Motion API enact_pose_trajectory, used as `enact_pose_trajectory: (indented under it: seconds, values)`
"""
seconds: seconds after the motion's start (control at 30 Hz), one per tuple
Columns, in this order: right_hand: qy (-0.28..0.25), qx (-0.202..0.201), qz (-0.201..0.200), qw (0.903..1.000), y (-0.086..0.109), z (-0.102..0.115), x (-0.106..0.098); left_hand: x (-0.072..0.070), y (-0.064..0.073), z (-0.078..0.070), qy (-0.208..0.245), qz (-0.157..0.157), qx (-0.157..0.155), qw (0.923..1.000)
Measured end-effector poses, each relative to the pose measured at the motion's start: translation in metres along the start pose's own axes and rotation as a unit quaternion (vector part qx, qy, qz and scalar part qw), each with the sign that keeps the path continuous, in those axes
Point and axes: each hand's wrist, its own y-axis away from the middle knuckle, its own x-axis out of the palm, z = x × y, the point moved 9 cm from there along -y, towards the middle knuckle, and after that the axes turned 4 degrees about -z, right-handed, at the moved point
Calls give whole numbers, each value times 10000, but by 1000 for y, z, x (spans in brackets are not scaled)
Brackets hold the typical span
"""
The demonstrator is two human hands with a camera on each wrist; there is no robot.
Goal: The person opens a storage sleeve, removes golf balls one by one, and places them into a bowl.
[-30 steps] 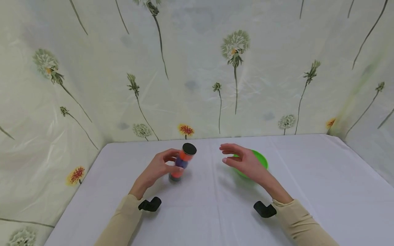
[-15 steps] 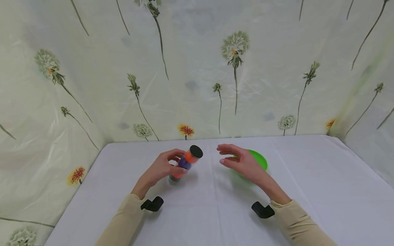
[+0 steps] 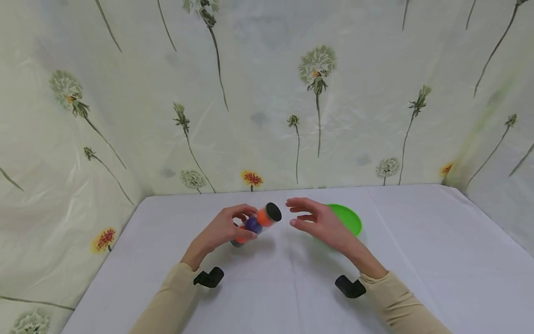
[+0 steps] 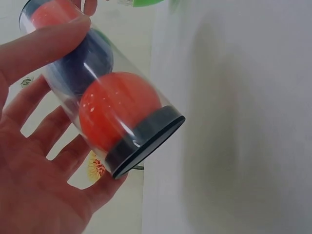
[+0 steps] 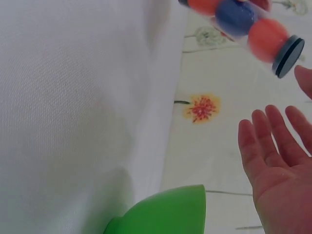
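Observation:
My left hand [image 3: 225, 227] grips a clear tube [image 4: 119, 109] with black end caps, thumb on one side and fingers on the other. Inside it are two orange balls with a dark blue ball between them. The tube is tilted, its upper cap [image 3: 273, 212] toward my right hand [image 3: 319, 222]. That hand holds nothing; its fingers extend toward the cap with a small gap. In the right wrist view its palm and fingers [image 5: 275, 151] are relaxed below the capped end. A green bowl [image 3: 348, 218] stands behind the right hand, partly hidden by it.
A white cloth [image 3: 267, 297] covers the table. Behind and at the sides hangs a pale sheet [image 3: 258, 93] printed with dandelions. Each wrist carries a small black camera mount [image 3: 209, 277]. In the right wrist view the bowl [image 5: 170, 212] stands close beside the hand.
My left hand has tipped the tube from nearly upright to a strong lean to the right and shifted slightly right. The right hand has moved left, toward the tube's upper cap.

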Motion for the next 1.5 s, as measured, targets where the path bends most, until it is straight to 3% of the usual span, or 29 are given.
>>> enact_pose_trajectory:
  seconds: [0.63,0.97,1.5]
  values:
    - [70,300,334,9990,-1,2,16,9,-3,-7,-425,169,-40,9989]
    - [287,237,358,9987,1,-1,18,11,-4,-11,-821,191,120,9964]
    - [561,426,80,9975,5,-2,20,14,-2,-24,-1244,293,271,9914]
